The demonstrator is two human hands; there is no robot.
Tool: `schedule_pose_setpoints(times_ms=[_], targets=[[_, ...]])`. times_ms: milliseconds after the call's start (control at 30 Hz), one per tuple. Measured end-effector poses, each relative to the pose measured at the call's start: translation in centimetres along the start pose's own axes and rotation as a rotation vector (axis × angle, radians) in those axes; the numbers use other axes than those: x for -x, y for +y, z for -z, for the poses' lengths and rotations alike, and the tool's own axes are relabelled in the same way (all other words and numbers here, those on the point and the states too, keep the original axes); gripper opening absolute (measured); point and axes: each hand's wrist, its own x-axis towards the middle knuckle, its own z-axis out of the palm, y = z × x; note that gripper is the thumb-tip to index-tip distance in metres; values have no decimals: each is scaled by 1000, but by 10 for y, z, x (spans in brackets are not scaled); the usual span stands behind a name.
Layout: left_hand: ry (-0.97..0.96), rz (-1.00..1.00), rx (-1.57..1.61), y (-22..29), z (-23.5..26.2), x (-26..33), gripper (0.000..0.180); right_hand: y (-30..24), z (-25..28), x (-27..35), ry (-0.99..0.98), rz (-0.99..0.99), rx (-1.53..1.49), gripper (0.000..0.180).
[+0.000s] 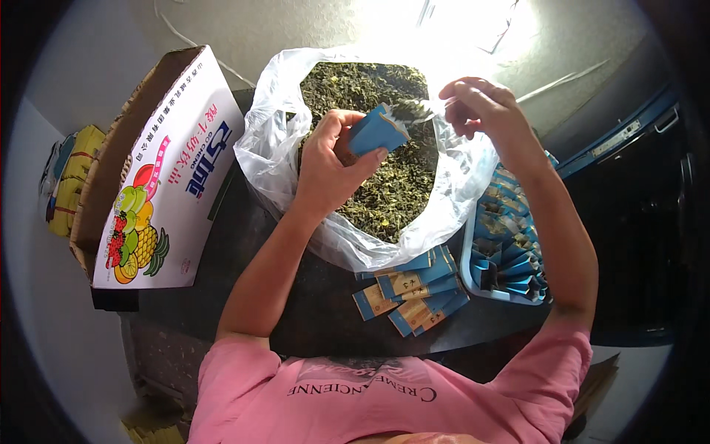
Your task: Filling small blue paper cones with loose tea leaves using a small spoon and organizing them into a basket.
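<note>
My left hand (333, 159) is closed around a small blue paper packet (379, 135), its mouth tilted up and to the right. Beside that mouth is a blurred clump of dark green leaves (410, 111), on what looks like a spoon. My right hand (481, 107) is closed with curled fingers at the other end of this spoon; its handle is mostly lost in glare and blur. Under both hands sits a clear plastic bag (270, 118), opened wide and full of dried green leaves (377, 214).
Flat blue-and-tan packets (425, 285) lie in a loose pile before the bag. Right of it stands a light blue basket (505, 297) crowded with upright packets. A white printed carton (188, 177) leans at the left, with yellow bundles (74, 177) beyond. The table (310, 311) is dark.
</note>
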Motion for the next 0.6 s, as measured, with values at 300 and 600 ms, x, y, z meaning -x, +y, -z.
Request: schedule_pose_setpoints(times_ms=[300, 600], targets=[[-3, 33, 51, 1, 0, 0, 41, -16, -29, 15, -86, 608, 548, 18], [18, -34, -12, 1, 0, 0, 41, 34, -7, -32, 52, 217, 525, 23]])
